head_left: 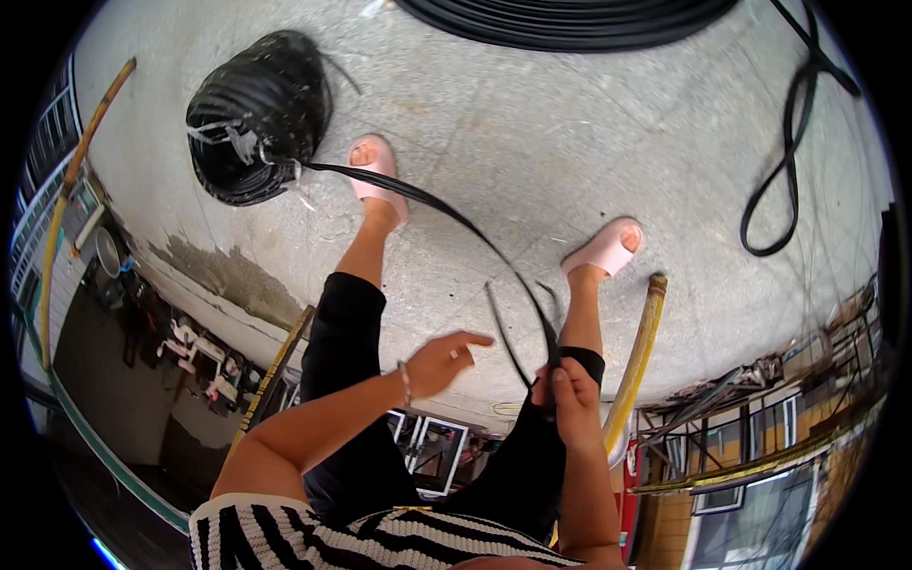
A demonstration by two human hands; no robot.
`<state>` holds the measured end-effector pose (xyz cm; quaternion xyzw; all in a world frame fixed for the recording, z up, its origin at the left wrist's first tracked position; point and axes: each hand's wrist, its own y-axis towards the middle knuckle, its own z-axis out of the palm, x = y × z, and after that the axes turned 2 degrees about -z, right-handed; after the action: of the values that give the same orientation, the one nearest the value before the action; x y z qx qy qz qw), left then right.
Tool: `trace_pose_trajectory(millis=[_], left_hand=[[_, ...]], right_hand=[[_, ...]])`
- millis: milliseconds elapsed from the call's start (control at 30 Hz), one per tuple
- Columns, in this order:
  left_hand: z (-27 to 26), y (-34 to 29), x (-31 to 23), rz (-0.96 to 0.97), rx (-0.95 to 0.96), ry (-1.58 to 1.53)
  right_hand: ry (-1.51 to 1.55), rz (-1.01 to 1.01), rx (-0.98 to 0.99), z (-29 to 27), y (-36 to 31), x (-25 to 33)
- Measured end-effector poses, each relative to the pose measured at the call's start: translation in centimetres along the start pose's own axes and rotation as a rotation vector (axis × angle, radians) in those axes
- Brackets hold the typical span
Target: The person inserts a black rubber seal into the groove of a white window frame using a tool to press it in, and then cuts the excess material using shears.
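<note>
My right hand (pixel 570 391) is closed around a flat black strip (pixel 475 231) in front of my right thigh. The strip curves up and left to a black coil (pixel 256 114) lying on the ground beside my left foot, bound with pale ties. Beyond my grip, a thin loose end (pixel 503 332) sticks up toward the ground's middle. Between my knees, my left hand (pixel 442 366) has its index finger stretched out and the others partly bent. It holds nothing and is apart from the strip.
A large flat black coil (pixel 570 27) lies at the far edge. A looped black strip (pixel 790 161) rests on the concrete at the right. Yellow poles (pixel 638 356) stand near my right leg and at the left. My feet wear pink slides (pixel 608 247).
</note>
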<state>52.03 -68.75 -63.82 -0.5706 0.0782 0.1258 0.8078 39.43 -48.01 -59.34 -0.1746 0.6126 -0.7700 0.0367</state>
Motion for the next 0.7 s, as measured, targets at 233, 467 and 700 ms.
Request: trace_pose_trajectory(millis=[233, 467, 700], left_hand=[[3.6, 3.8, -8.0, -0.104, -0.175, -0.254], [10.0, 4.1, -11.2, -0.066, -0.333, -0.257], [15.1, 3.2, -14.5, -0.02, -0.348, -0.183]], right_hand=[[-0.119, -0.191, -0.033, -4.2, -1.7, -1.6], [-0.058, -0.344, -0.058, -9.7, -4.1, -1.9], [0.189, -0.336, -0.014, -13.5, -6.9, -1.2]])
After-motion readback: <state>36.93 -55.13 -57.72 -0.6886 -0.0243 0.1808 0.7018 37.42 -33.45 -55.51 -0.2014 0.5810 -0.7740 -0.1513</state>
